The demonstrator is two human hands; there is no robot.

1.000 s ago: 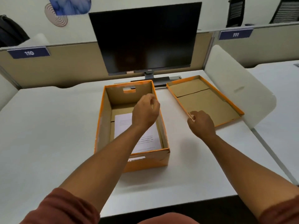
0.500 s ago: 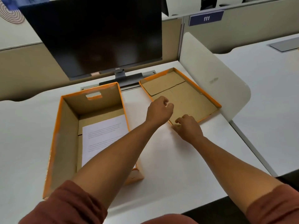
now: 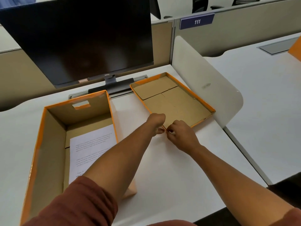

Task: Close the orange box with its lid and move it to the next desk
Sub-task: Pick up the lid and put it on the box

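Note:
The orange box (image 3: 40,154) stands open on the left of the white desk, with a printed sheet (image 3: 91,149) lying on its floor. Its lid (image 3: 172,101) lies upside down to the right, brown inside facing up, orange rim around it. Both hands meet at the lid's near corner. My left hand (image 3: 155,122) pinches the rim from the left, and my right hand (image 3: 180,136) pinches it from the right. The corner itself is hidden under the fingers. The lid still rests on the desk.
A dark monitor (image 3: 84,41) on a stand sits behind the box and lid. A white rounded divider panel (image 3: 203,85) stands right of the lid, between this desk and the neighbouring white desk (image 3: 260,95). An orange object (image 3: 295,49) shows at the far right edge.
Both hands moved from above the box and desk to the lid's near corner and closed on its rim. The camera view swung right and closer.

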